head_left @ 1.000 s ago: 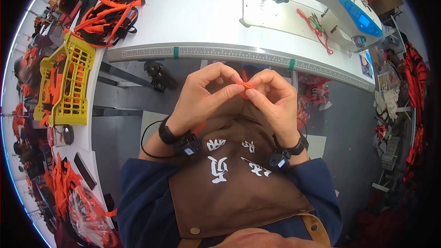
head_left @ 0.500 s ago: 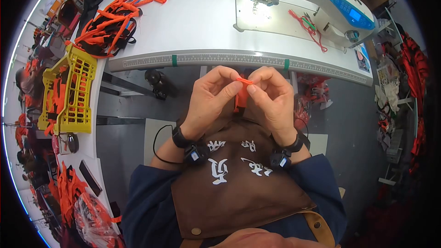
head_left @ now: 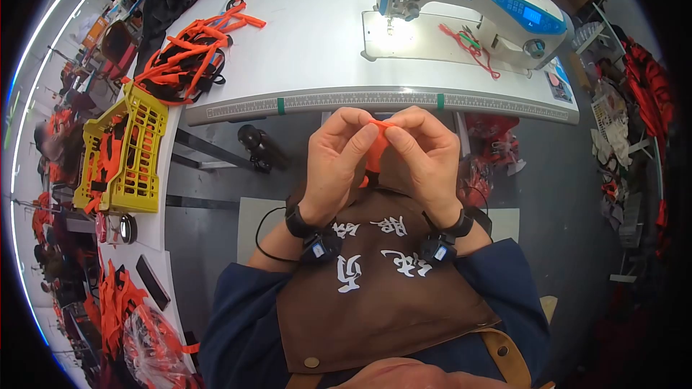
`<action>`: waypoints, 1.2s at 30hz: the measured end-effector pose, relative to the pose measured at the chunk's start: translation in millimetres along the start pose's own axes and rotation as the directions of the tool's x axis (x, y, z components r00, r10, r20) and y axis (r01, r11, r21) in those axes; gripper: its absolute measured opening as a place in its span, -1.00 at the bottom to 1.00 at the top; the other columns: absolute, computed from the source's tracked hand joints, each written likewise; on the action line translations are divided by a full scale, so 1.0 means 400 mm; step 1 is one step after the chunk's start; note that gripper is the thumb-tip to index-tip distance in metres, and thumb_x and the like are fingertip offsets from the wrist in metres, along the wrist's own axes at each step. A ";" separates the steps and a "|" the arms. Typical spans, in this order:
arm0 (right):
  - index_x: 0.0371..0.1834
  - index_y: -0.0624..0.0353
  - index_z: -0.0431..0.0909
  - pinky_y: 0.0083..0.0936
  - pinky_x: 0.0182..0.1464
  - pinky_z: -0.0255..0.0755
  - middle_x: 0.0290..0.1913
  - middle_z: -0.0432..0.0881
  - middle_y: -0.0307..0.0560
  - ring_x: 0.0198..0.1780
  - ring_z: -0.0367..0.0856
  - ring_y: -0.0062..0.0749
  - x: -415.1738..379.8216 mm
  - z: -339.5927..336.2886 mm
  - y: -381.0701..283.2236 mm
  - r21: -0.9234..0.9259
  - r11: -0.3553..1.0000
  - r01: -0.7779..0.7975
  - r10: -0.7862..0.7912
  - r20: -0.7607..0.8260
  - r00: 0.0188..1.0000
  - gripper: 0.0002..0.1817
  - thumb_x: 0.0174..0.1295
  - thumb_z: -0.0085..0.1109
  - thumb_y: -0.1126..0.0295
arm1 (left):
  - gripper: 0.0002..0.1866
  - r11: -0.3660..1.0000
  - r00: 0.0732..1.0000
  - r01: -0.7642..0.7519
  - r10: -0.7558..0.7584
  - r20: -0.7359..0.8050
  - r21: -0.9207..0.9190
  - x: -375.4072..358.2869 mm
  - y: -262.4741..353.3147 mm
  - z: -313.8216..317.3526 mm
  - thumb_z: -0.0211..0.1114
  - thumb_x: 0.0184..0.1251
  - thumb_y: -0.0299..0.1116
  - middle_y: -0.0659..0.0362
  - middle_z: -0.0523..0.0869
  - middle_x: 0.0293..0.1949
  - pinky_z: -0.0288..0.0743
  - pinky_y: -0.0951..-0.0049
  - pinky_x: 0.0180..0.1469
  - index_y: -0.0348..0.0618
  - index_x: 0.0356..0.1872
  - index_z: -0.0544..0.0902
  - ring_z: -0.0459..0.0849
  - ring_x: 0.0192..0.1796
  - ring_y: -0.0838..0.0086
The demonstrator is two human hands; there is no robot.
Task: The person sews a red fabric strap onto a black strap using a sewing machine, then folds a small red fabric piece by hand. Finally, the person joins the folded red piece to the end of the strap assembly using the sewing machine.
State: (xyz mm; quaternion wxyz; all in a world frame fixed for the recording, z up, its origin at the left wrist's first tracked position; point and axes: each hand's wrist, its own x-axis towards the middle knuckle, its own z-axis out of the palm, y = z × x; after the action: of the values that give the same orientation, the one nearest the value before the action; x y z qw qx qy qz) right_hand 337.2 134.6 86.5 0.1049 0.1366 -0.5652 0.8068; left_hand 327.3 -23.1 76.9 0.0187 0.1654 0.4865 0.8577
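Note:
Between my two hands is an orange fabric strip (head_left: 375, 150), pinched at its upper edge and hanging down over my lap. My left hand (head_left: 337, 153) grips one end between thumb and forefinger. Opposite it, my right hand (head_left: 425, 153) pinches the other end, thumb tip close to the left thumb. Both hands are just in front of the table's ruler edge, above the brown apron (head_left: 375, 302). A darker part shows at the strip's lower end; the rest of it is partly hidden by my fingers.
A Jack sewing machine (head_left: 468, 0) stands on the white table (head_left: 310, 36), with red cord and green-handled snips (head_left: 468, 40) on its bed. Orange and black straps (head_left: 189, 57) are heaped at the left. A yellow crate (head_left: 137, 166) holds more orange pieces. A black bottle (head_left: 259, 145) is under the table.
My fingertips have drawn slightly closer together on the strip, and its pinched edge looks flatter. The camera view has shifted a little; the things on the table lie as before.

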 end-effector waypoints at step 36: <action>-0.23 0.26 0.83 -0.46 -0.35 0.43 -0.43 0.65 -0.14 -0.48 0.54 -0.54 0.082 -0.074 0.089 -0.465 0.871 -0.156 0.294 0.240 0.925 -0.92 0.30 0.56 0.51 | -0.89 0.422 0.856 -0.256 -0.318 0.407 0.869 0.173 0.145 -0.141 0.64 0.26 -0.48 0.22 0.82 -0.31 0.56 0.39 -0.10 -0.19 -0.26 0.85 0.74 -0.20 0.40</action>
State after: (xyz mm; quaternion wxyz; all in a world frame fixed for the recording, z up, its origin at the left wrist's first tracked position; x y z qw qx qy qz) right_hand 291.6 150.9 56.5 -0.0510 0.1640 -0.7533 0.6349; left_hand 252.3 -86.8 117.5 0.0727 0.3623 0.8479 0.3802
